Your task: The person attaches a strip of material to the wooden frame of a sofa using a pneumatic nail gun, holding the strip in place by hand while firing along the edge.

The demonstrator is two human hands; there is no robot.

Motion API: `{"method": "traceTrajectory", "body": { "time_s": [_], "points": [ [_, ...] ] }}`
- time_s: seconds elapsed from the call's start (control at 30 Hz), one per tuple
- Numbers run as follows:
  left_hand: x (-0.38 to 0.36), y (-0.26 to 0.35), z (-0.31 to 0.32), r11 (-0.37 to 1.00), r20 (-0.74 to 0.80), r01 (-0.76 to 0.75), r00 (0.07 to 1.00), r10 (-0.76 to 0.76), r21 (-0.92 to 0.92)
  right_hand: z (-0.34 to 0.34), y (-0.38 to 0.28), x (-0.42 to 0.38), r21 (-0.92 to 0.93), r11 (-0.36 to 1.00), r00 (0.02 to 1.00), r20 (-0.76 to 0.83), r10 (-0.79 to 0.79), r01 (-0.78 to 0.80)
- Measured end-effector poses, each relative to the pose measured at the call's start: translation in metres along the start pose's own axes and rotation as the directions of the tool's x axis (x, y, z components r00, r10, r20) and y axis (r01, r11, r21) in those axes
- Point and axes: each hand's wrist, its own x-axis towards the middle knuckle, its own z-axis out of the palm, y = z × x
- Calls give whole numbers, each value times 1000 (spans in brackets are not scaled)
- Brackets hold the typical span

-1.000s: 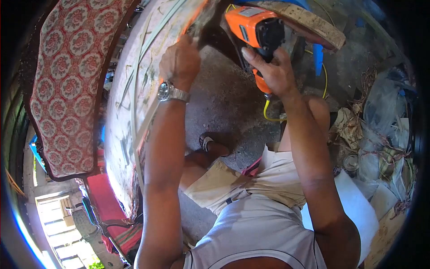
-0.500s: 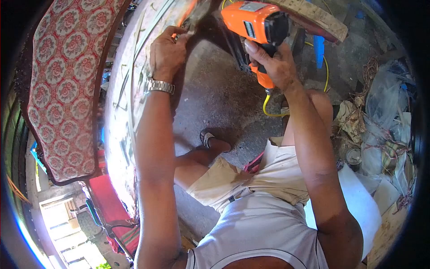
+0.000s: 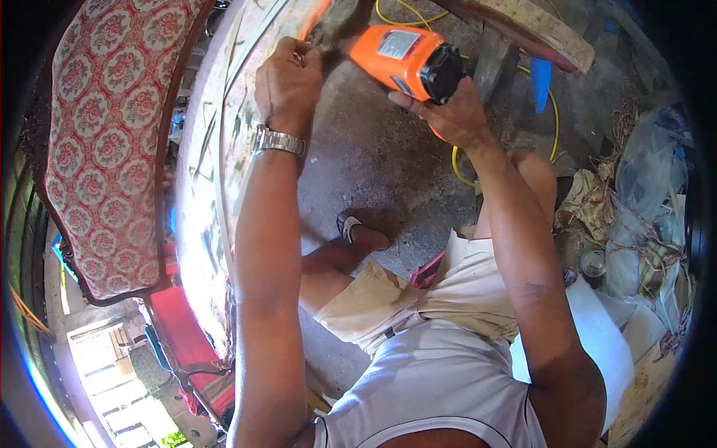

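Observation:
My right hand [image 3: 455,116] is wrapped around the handle of an orange nail gun [image 3: 388,63] with a black end cap. The gun's nose points left toward the edge of a large pale curved piece [image 3: 213,142] with webbing straps; whether it touches cannot be told. My left hand [image 3: 290,78], a metal watch [image 3: 278,142] on its wrist, is closed in a pinch at that edge. What its fingertips hold is hidden. Just above them runs a narrow orange strip [image 3: 317,19].
A yellow hose [image 3: 556,123] loops behind my right hand. Across the top right lies a wooden beam [image 3: 538,30] with a blue piece [image 3: 541,82] below it. On the left stands a floral upholstered panel [image 3: 104,149]. Plastic sheeting [image 3: 650,164] and scraps are piled at right.
The nail gun has swung left and lower, its top turned more toward me and its nose nearer my left hand. My left hand has shifted slightly right, still pinching.

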Motion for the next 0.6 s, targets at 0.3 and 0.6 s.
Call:
{"method": "traceTrajectory", "body": {
  "time_s": [0.3,0.6],
  "points": [
    [2,-9,3,998,-47,-47,998,49,31,25,10,3,109,994,999,-46,19,-14],
    [4,-13,6,997,-52,-73,996,74,22,34,17,8,1,996,993,-67,-94,94]
  ]
}}
